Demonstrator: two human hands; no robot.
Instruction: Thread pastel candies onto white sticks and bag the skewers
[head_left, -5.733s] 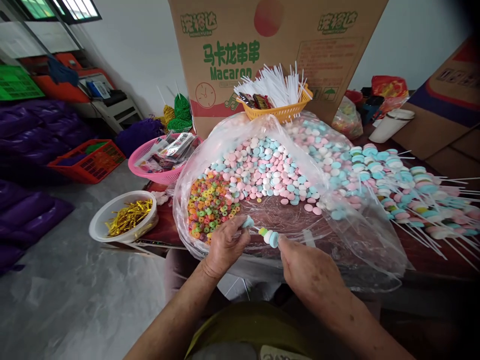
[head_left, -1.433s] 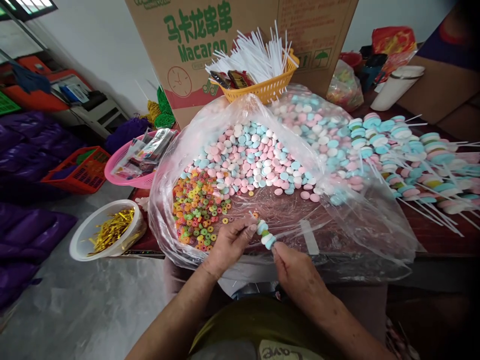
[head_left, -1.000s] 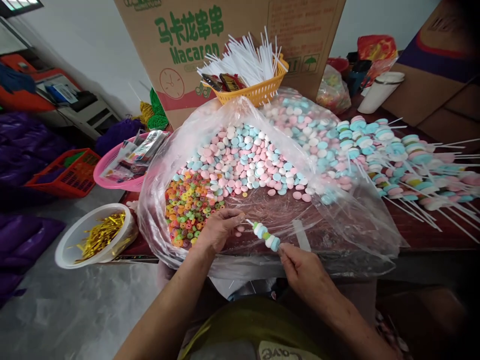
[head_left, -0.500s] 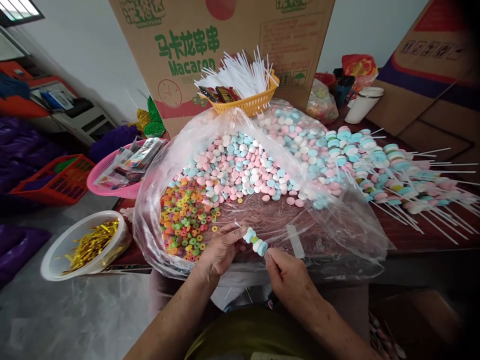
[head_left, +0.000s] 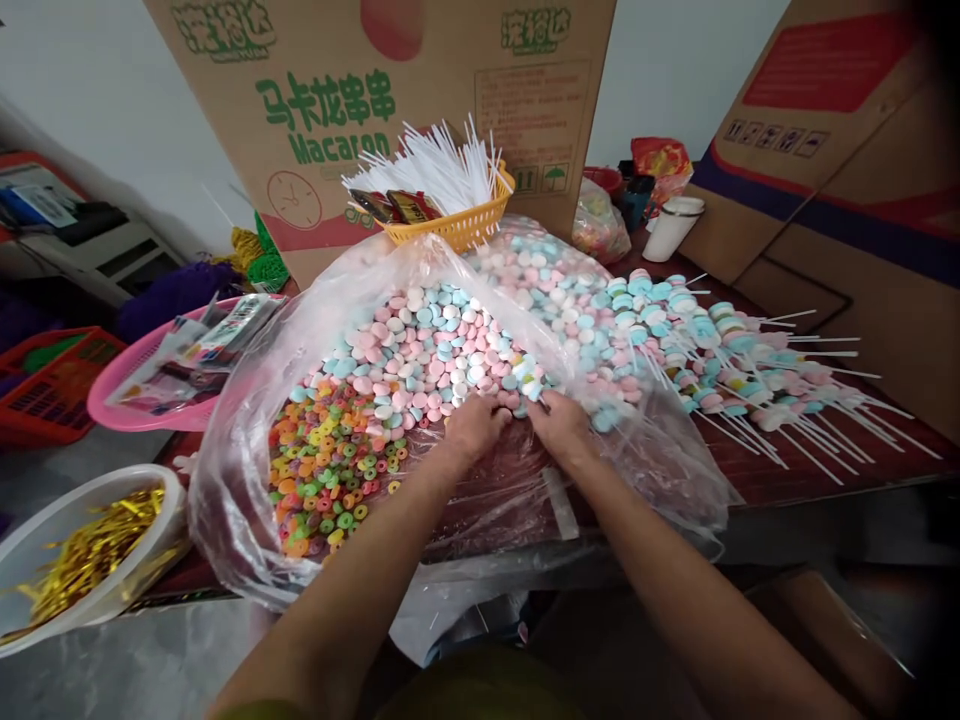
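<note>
My right hand is closed on the lower end of a candy skewer, which tilts up and to the left over the pile. Blue, white and yellow-green pieces are threaded on it. My left hand is at the near edge of the pink, blue and white candies, its fingers curled in beside pink ones. What its fingertips pinch, if anything, is hidden. Left of this pile lie small ring candies in many colours, on the same clear plastic sheet.
A yellow basket of white sticks stands behind the pile, before a large carton. Finished-looking skewers are heaped at the right, near a white cup. At the left are a pink basket and a tub of gold ties.
Both hands have moved forward from the near edge of the table to the candy pile. The skewer, formerly between both hands, is now in the right hand only. The view has shifted right.
</note>
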